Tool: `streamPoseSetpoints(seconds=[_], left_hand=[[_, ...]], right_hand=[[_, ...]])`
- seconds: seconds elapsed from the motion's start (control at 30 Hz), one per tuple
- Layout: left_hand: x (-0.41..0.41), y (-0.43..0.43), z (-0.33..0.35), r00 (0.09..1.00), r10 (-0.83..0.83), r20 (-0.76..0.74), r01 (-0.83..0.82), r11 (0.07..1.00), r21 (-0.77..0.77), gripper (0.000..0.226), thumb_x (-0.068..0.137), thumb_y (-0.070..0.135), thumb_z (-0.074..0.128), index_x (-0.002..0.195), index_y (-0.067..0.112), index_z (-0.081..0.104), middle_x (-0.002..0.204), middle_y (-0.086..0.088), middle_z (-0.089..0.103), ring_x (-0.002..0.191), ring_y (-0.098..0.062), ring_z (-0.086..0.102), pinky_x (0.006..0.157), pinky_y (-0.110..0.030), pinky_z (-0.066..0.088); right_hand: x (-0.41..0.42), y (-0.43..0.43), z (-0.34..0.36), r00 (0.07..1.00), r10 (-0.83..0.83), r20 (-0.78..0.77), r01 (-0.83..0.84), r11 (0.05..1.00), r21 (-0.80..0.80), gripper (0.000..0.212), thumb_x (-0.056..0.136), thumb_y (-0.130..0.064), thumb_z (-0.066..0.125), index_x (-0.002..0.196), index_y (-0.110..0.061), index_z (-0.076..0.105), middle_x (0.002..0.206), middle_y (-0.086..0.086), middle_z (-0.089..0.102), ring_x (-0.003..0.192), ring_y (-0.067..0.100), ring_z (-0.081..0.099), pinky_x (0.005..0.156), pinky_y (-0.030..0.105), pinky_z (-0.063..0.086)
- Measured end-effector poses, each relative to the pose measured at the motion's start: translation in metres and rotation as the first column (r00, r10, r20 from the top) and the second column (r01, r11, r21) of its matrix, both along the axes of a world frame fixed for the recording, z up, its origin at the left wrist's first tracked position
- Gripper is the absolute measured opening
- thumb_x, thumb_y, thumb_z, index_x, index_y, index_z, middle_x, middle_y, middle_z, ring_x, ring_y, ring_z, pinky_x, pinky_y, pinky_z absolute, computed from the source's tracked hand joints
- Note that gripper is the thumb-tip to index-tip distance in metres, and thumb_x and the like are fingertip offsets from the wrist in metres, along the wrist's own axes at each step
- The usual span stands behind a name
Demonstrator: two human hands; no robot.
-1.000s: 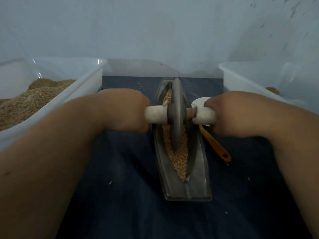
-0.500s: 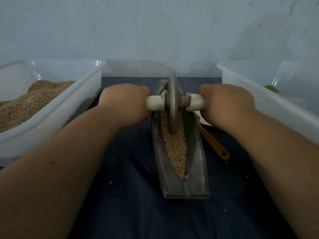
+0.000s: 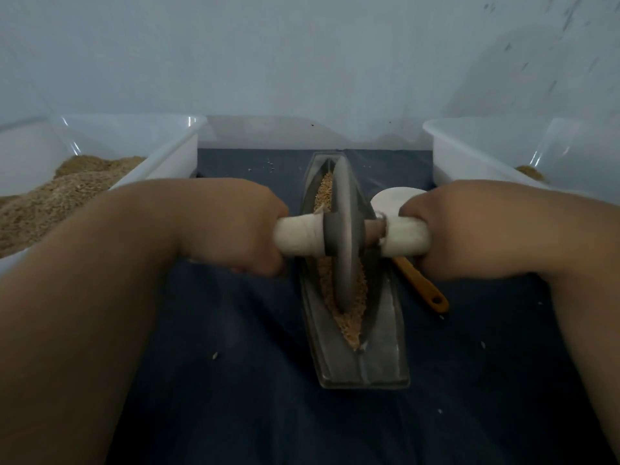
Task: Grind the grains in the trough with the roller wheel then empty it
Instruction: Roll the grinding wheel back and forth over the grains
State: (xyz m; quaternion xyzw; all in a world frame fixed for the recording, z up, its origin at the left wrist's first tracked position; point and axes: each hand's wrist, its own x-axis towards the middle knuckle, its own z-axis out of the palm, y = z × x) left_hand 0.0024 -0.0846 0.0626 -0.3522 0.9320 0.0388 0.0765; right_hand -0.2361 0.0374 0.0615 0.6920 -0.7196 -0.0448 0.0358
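A pale wall (image 3: pixel 302 55) fills the upper frame. Below it lies the table (image 3: pixel 255 391), draped in dark blue. The left bin (image 3: pixel 161 142), cut off at the left edge, holds heaped brown grain. The right bin (image 3: pixel 469 152) runs out of frame and shows only a brown sliver inside.

The trough (image 3: pixel 362 364) lies at centre frame with grains (image 3: pixel 352 320) along its groove. The roller wheel (image 3: pixel 344 229) stands in them, its lower rim buried. The left hand (image 3: pixel 235 226) and right hand (image 3: pixel 449 229) each have their grip closed round a white axle handle, fingertips hidden. A scoop (image 3: pixel 422 290) lies half behind the right hand.

dim, bluish cast | soft focus (forearms blurriest) | wide-angle bowing at edges | faint glints on tub corners
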Motion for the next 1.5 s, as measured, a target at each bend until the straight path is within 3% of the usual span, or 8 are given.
streamPoseSetpoints(seconds=[0.23, 0.4, 0.63, 0.8, 0.93, 1.0, 1.07, 1.5], left_hand=[[-0.002, -0.004, -0.008, 0.999, -0.010, -0.045, 0.009, 1.000, -0.026, 0.015, 0.068, 0.045, 0.069, 0.076, 0.036, 0.060, 0.059, 0.012, 0.066, 0.056, -0.002, 0.061, 0.057, -0.023, 0.042], [-0.022, -0.024, -0.027, 0.962, 0.079, -0.263, -0.198, 0.865, -0.461, 0.019, 0.073, 0.053, 0.055, 0.081, 0.037, 0.047, 0.066, 0.012, 0.045, 0.063, -0.014, 0.045, 0.059, -0.029, 0.039], [-0.036, -0.029, -0.030, 0.946, 0.114, -0.303, -0.269, 0.799, -0.538, 0.027, 0.080, 0.047, 0.056, 0.070, 0.028, 0.038, 0.064, 0.009, 0.042, 0.057, -0.017, 0.042, 0.053, -0.027, 0.034], [-0.015, -0.016, -0.016, 0.991, 0.057, -0.123, -0.097, 0.931, -0.353, 0.027, 0.068, 0.055, 0.060, 0.069, 0.031, 0.049, 0.065, 0.011, 0.054, 0.057, -0.006, 0.049, 0.057, -0.027, 0.043], [-0.001, -0.003, -0.007, 0.999, 0.029, 0.045, -0.030, 1.000, 0.011, 0.018, 0.067, 0.050, 0.066, 0.073, 0.033, 0.065, 0.049, 0.014, 0.064, 0.048, 0.001, 0.061, 0.053, -0.021, 0.041], [0.000, 0.001, -0.005, 0.997, -0.005, 0.074, 0.001, 0.998, 0.066, 0.013, 0.065, 0.050, 0.064, 0.076, 0.057, 0.058, 0.047, 0.016, 0.062, 0.045, 0.004, 0.060, 0.053, -0.021, 0.043], [0.000, 0.001, -0.005, 0.999, -0.015, 0.041, 0.012, 0.998, 0.060, 0.010, 0.065, 0.047, 0.064, 0.074, 0.044, 0.063, 0.047, 0.016, 0.063, 0.045, 0.002, 0.060, 0.054, -0.022, 0.045], [-0.035, -0.027, -0.033, 0.935, 0.062, -0.349, -0.257, 0.797, -0.547, 0.023, 0.080, 0.045, 0.057, 0.074, 0.031, 0.040, 0.065, 0.008, 0.042, 0.061, -0.019, 0.046, 0.054, -0.028, 0.033]], right_hand=[[0.001, -0.003, -0.007, 1.000, -0.017, -0.022, 0.015, 0.995, -0.095, 0.017, 0.068, -0.034, 0.067, 0.074, -0.034, 0.052, 0.063, -0.010, 0.056, 0.058, 0.007, 0.054, 0.057, 0.033, 0.053], [-0.008, -0.043, -0.034, 0.987, -0.096, -0.126, 0.028, 0.887, -0.462, 0.023, 0.076, -0.023, 0.061, 0.074, -0.028, 0.039, 0.062, -0.007, 0.043, 0.051, 0.015, 0.042, 0.046, 0.024, 0.023], [-0.017, -0.060, -0.043, 0.985, -0.128, -0.118, 0.045, 0.843, -0.536, 0.018, 0.074, -0.017, 0.060, 0.079, -0.025, 0.046, 0.062, -0.005, 0.043, 0.051, 0.019, 0.040, 0.046, 0.024, 0.019], [-0.011, -0.033, -0.018, 1.000, -0.011, -0.008, 0.009, 0.977, -0.212, 0.016, 0.072, -0.031, 0.064, 0.077, -0.032, 0.049, 0.069, -0.008, 0.055, 0.062, 0.011, 0.052, 0.056, 0.031, 0.048], [0.000, 0.003, 0.003, 0.999, 0.044, 0.022, -0.044, 0.999, -0.010, 0.018, 0.066, -0.033, 0.068, 0.070, -0.034, 0.051, 0.062, -0.009, 0.056, 0.057, 0.005, 0.055, 0.053, 0.028, 0.048], [0.003, 0.013, 0.006, 0.999, 0.047, 0.007, -0.047, 0.999, 0.017, 0.015, 0.066, -0.035, 0.068, 0.071, -0.033, 0.055, 0.061, -0.009, 0.056, 0.057, 0.004, 0.055, 0.054, 0.028, 0.050], [0.004, 0.012, 0.004, 0.999, 0.032, -0.007, -0.032, 0.999, 0.016, 0.014, 0.067, -0.036, 0.067, 0.073, -0.033, 0.056, 0.063, -0.008, 0.057, 0.058, 0.005, 0.056, 0.057, 0.031, 0.052], [-0.013, -0.060, -0.044, 0.988, -0.121, -0.095, 0.051, 0.844, -0.534, 0.020, 0.073, -0.018, 0.061, 0.076, -0.027, 0.043, 0.061, -0.007, 0.039, 0.053, 0.021, 0.041, 0.048, 0.025, 0.020]])
